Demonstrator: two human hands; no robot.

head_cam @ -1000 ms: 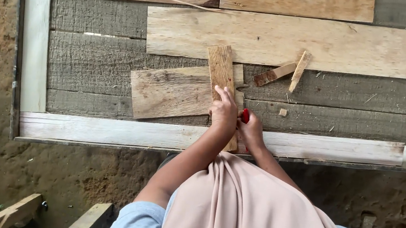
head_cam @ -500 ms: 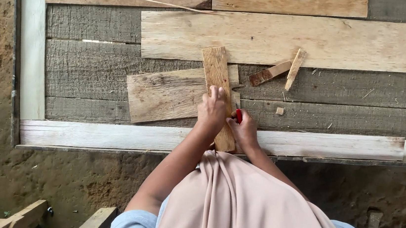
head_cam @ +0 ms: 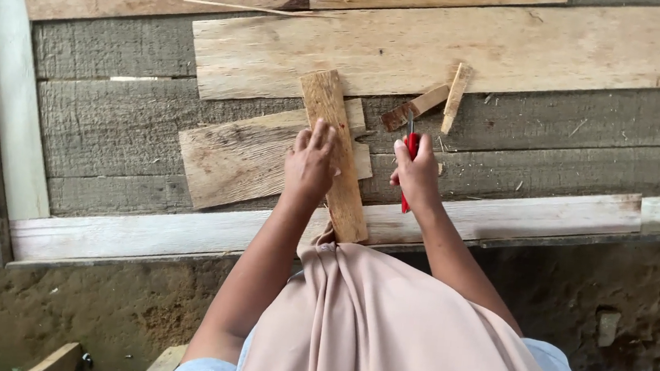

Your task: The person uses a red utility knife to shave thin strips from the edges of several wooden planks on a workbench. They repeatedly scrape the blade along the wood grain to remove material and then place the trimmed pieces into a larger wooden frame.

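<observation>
- Left hand lies flat, fingers spread, pressing the narrow wood strip onto the plank surface.
- Right hand is closed round a red-handled tool, its tip pointing away, just right of the strip.
- I'd keep the strip pinned firmly, with my fingers off the tool's line.
- Offcuts lie beyond the tool.

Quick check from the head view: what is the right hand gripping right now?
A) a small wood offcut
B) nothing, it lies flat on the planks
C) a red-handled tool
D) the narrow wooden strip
C: the right hand is closed around a red-handled tool, while the left hand rests on the narrow wooden strip.
</observation>
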